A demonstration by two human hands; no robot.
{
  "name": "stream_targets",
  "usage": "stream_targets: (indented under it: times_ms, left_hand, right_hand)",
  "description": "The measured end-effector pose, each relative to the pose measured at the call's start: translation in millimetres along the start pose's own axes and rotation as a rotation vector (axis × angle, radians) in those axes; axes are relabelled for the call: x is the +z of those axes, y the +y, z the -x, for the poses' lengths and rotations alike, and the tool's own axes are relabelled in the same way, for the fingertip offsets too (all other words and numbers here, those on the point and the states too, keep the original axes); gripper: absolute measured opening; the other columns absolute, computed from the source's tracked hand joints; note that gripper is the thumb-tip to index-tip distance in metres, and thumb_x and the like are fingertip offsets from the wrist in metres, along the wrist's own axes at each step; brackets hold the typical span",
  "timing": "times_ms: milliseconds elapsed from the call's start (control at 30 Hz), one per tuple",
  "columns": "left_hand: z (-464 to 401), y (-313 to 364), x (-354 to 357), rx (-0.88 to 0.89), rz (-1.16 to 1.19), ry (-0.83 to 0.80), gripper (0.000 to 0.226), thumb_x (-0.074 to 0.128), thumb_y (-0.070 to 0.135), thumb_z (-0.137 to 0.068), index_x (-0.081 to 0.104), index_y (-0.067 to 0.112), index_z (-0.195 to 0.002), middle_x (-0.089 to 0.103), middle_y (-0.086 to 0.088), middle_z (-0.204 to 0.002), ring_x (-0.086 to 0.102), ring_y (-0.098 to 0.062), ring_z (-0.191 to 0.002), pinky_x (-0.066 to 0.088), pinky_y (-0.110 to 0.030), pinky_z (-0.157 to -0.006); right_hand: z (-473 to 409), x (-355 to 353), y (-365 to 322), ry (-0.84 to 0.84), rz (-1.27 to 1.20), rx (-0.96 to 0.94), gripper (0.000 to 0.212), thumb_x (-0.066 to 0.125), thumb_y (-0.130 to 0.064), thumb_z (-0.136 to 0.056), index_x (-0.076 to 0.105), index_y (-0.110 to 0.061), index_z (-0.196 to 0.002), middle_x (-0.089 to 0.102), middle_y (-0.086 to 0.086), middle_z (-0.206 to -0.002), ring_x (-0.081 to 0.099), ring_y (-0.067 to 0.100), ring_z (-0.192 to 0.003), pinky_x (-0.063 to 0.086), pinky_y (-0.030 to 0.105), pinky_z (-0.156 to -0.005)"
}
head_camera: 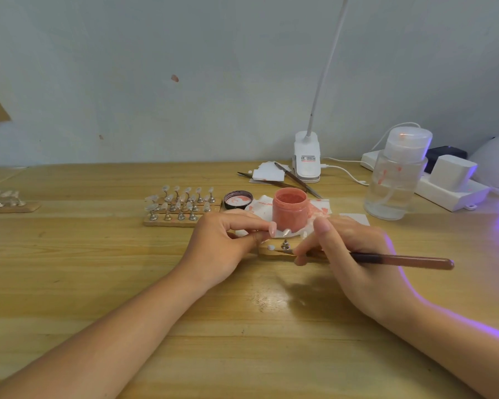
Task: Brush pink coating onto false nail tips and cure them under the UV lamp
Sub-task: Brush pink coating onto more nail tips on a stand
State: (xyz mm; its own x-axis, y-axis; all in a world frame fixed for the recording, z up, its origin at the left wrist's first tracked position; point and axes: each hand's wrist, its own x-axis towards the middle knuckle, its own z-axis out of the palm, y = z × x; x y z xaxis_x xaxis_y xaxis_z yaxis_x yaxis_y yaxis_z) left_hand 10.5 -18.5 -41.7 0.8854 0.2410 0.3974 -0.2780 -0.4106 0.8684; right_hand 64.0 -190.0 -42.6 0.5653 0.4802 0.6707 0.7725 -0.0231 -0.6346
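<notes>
Right hand (355, 254) fingers grip brush (401, 259); left hand (228, 240) fingers pinch nail tip (272, 228).

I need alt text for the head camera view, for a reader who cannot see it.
A person's right hand holds a brush beside a small wooden stand, while the left hand pinches a nail tip. Behind them stands an open pink jar.

Soft even daylight, violet glow at right

A small home nail-art corner: a wooden surface (69, 283) against a plain wall; racks of false tips (182, 204), an open pink jar (290, 208), a clip lamp (307, 159); violet UV glow at right.
</notes>
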Motion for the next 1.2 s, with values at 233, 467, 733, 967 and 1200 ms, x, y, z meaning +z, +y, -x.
stream_targets:
  times_ms: [233, 467, 733, 967, 1200]
  left_hand:
    - [-0.5, -1.2, -0.4, 0.001, -0.048, 0.021, 0.023, 0.071, 0.003, -0.073, 0.073, 0.025, -0.071, 0.068, 0.018, -0.072, 0.062, -0.002, -0.074, 0.048, -0.029, -0.066]
    - [0.2, -0.4, -0.8, -0.004, -0.074, 0.029, 0.021, 0.072, 0.002, -0.072, 0.074, 0.023, -0.072, 0.069, 0.016, -0.072, 0.061, -0.001, -0.074, 0.048, -0.024, -0.065]
    - [0.3, 0.1, -0.5, -0.011, -0.086, 0.031, 0.024, 0.073, 0.001, -0.072, 0.074, 0.025, -0.072, 0.068, 0.014, -0.072, 0.061, -0.008, -0.073, 0.046, -0.021, -0.063]
    - [1.4, 2.7, -1.2, -0.010, -0.101, 0.023, 0.024, 0.073, 0.001, -0.071, 0.073, 0.025, -0.071, 0.066, 0.016, -0.069, 0.058, 0.001, -0.068, 0.043, -0.017, -0.060]
    - [1.1, 2.5, -1.3, -0.006, -0.106, 0.023, 0.023, 0.073, 0.002, -0.071, 0.073, 0.024, -0.071, 0.065, 0.019, -0.066, 0.056, 0.004, -0.067, 0.042, -0.015, -0.059]
  right_hand:
    - [-1.4, 1.9, 2.1, -0.005, 0.084, -0.065, 0.046, 0.039, -0.041, -0.092, 0.071, -0.016, -0.069, 0.064, -0.012, -0.068, 0.057, 0.001, -0.069, 0.041, 0.020, -0.069]
    - [-2.5, 2.8, 4.4, -0.001, 0.112, -0.077, 0.041, 0.040, -0.037, -0.092, 0.071, -0.018, -0.073, 0.061, -0.018, -0.070, 0.056, 0.001, -0.072, 0.041, 0.019, -0.070]
    - [-3.1, 4.4, 4.9, 0.000, 0.135, -0.131, 0.039, 0.042, -0.034, -0.093, 0.072, -0.017, -0.074, 0.059, -0.017, -0.070, 0.053, 0.000, -0.072, 0.039, 0.016, -0.069]
    - [-4.1, 4.6, 3.0, -0.006, 0.143, -0.134, 0.036, 0.040, -0.037, -0.093, 0.068, -0.026, -0.074, 0.056, -0.023, -0.070, 0.051, -0.004, -0.071, 0.037, 0.016, -0.069]
    - [-4.1, 4.5, 2.3, 0.006, 0.129, -0.116, 0.035, 0.041, -0.033, -0.092, 0.068, -0.025, -0.072, 0.058, -0.022, -0.069, 0.053, -0.004, -0.071, 0.038, 0.015, -0.071]
